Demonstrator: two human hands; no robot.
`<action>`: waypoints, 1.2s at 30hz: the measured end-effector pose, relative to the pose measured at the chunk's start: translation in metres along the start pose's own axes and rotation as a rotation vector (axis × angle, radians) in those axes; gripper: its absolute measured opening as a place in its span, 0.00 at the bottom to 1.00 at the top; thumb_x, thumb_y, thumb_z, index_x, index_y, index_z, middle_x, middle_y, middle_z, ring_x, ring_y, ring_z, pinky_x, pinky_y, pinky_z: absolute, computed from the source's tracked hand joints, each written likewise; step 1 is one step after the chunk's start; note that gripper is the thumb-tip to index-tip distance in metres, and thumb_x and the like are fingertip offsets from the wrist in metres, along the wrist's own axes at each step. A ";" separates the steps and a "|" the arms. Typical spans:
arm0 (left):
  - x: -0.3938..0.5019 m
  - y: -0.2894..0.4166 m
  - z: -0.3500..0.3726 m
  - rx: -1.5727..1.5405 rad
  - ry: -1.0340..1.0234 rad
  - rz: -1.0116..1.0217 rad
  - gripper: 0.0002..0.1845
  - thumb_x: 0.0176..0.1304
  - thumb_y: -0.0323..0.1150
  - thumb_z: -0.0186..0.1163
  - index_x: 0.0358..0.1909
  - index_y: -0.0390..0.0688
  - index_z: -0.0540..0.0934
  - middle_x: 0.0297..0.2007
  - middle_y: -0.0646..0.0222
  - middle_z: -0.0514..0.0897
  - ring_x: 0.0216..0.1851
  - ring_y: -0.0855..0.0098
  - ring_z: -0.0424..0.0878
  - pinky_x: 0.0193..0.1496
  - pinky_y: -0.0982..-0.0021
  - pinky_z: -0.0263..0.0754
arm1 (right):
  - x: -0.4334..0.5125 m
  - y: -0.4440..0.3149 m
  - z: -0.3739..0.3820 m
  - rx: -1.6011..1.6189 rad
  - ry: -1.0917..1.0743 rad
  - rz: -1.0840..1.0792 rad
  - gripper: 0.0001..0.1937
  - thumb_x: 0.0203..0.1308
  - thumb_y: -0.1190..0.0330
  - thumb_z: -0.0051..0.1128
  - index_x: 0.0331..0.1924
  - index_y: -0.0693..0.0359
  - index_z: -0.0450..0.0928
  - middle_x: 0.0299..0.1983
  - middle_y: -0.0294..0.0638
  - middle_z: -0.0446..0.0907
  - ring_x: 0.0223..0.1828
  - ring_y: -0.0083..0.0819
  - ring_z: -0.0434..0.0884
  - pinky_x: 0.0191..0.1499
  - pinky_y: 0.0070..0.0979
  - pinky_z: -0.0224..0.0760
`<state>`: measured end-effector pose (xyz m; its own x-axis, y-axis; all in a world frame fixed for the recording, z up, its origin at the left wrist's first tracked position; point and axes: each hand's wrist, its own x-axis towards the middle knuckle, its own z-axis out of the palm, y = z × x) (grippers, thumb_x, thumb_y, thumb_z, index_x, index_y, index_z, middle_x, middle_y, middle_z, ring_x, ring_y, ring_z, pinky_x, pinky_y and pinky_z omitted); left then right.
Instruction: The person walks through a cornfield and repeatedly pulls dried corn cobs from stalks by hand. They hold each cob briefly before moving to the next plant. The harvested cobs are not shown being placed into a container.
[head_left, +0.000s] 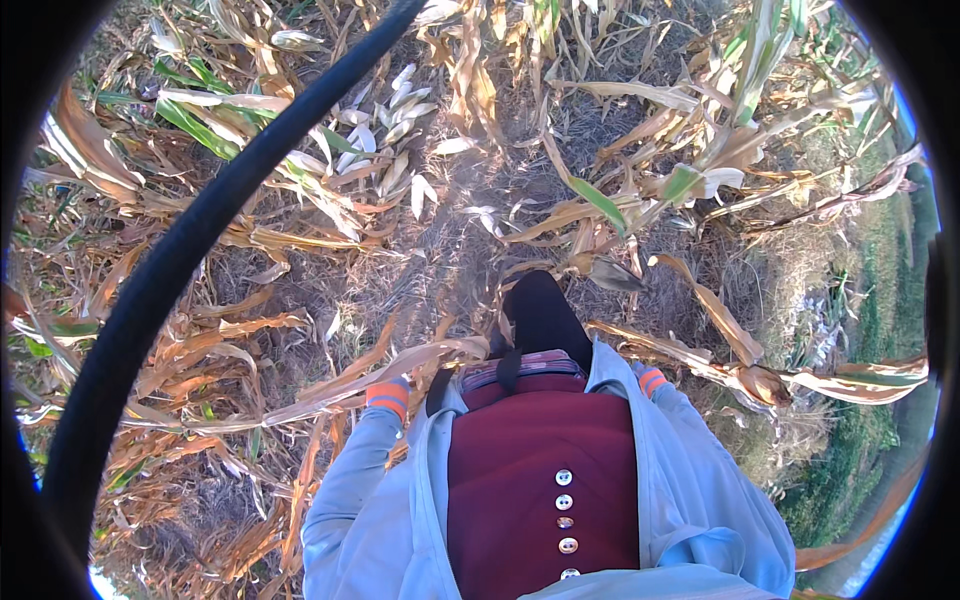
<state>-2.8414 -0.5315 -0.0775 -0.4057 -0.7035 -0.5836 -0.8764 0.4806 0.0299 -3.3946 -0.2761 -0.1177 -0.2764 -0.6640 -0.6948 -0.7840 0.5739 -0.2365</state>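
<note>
My left hand (388, 393) hangs beside my hip in an orange-and-grey striped glove. A long dry corn leaf (352, 386) crosses over it, so the fingers are hidden. On the other side, my right hand (651, 379) wears a matching glove and is mostly covered by the light blue jacket (690, 442). Whether either hand holds anything cannot be seen. Nearest the right hand is a dry corn stalk with a husked-over ear (763, 385). Ahead on the ground lies a heap of pale corn ears (401, 112), with a loose ear (454, 145) beside it.
Standing dry corn stalks (472, 75) rise ahead, and more leaves (202, 352) crowd the left. Stalks with partly green leaves (675, 180) lean in from the right. Dry grass and soil (442, 247) run between the rows. A black strap or cable (202, 232) crosses the view.
</note>
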 end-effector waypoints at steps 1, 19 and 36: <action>-0.002 0.003 -0.005 -0.008 0.024 -0.003 0.13 0.54 0.39 0.50 0.33 0.44 0.79 0.33 0.59 0.81 0.35 0.57 0.79 0.38 0.60 0.72 | 0.013 -0.008 -0.013 -0.248 0.024 -0.101 0.20 0.57 0.51 0.39 0.34 0.60 0.74 0.33 0.47 0.77 0.30 0.35 0.77 0.33 0.29 0.68; 0.042 0.003 -0.010 -0.684 0.389 -0.042 0.23 0.55 0.50 0.46 0.47 0.48 0.74 0.46 0.56 0.75 0.47 0.59 0.74 0.47 0.64 0.68 | 0.110 -0.057 -0.111 1.100 -0.220 0.376 0.19 0.53 0.57 0.46 0.45 0.60 0.68 0.36 0.44 0.77 0.35 0.39 0.78 0.35 0.39 0.72; 0.064 0.095 -0.105 -0.217 -0.110 0.271 0.22 0.59 0.48 0.44 0.51 0.49 0.70 0.49 0.57 0.73 0.49 0.50 0.70 0.52 0.59 0.64 | 0.008 -0.074 -0.184 0.291 0.982 -0.116 0.22 0.41 0.73 0.61 0.46 0.61 0.71 0.47 0.45 0.72 0.48 0.38 0.71 0.51 0.30 0.64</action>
<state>-2.9782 -0.5855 -0.0269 -0.6107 -0.4996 -0.6144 -0.7804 0.5113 0.3599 -3.4409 -0.4120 0.0191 -0.6425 -0.7465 0.1730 -0.7057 0.4885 -0.5131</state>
